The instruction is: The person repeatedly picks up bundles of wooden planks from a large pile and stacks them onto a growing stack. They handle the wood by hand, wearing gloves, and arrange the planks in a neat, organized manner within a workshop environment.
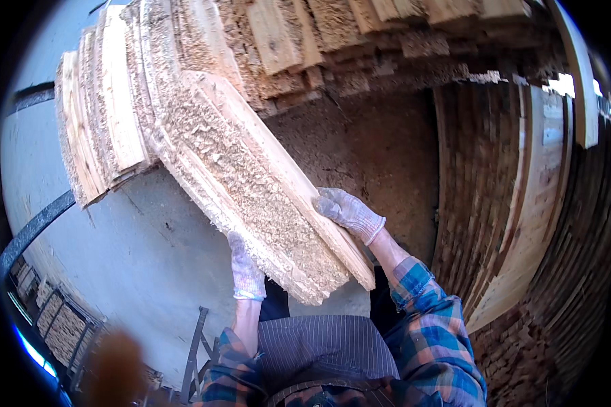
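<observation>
A bundle of long wooden boards point(251, 197), thick with sawdust on top, slants from the stack at upper left down toward my body. My left hand point(245, 268), in a whitish knit glove, is closed on its left edge, with the fingers hidden beneath. Wrapped over the right edge, higher up, is my right hand point(346, 211) in a matching glove. The bundle's far end rests on or against the sawdust-covered stack of boards point(124, 95). Its near end hangs above my striped apron point(326, 346).
More stacked boards point(278, 37) run along the top. Tall stacks of planks point(485, 169) stand on the right, with an upright board point(580, 74) near them. A metal frame point(195, 353) is at lower left. The floor point(142, 251) is grey, and a blurred brown shape point(117, 370) shows lower left.
</observation>
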{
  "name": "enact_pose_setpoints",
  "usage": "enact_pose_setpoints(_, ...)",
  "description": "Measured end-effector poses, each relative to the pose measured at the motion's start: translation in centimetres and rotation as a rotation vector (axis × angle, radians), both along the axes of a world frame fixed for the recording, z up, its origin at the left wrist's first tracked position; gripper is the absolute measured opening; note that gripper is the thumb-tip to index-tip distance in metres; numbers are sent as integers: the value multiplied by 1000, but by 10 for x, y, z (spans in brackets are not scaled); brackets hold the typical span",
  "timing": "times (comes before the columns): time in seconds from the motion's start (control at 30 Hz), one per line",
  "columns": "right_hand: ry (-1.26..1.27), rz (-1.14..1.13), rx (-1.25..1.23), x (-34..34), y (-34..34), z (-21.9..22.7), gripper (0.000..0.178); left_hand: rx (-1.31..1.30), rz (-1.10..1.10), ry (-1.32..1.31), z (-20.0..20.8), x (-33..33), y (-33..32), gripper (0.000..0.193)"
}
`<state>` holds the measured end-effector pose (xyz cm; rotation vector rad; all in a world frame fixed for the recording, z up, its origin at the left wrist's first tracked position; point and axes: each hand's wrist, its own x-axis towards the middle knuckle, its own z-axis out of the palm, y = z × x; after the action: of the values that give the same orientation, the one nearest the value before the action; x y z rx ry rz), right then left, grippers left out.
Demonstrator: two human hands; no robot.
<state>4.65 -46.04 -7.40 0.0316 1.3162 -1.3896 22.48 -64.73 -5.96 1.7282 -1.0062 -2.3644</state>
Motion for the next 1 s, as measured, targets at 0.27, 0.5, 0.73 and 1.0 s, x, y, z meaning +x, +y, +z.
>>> enact_pose_setpoints(0.27,-192,-13,453,117,187,150,62,553,-51,-196,129,60,171,81)
enact_pose_setpoints(0.5,-671,-1184,106,211,253,-53,65,706,-365,-413,-8,24,213,54)
enact_pose_setpoints(0.73,-354,-989,-140,247,286,-114,53,539,-616,-514,-56,14,238,52)
enact_pose_setpoints(1.0,-890,-1217,-111,296,262,-10,45,298,-697,-575,69,67,233,54)
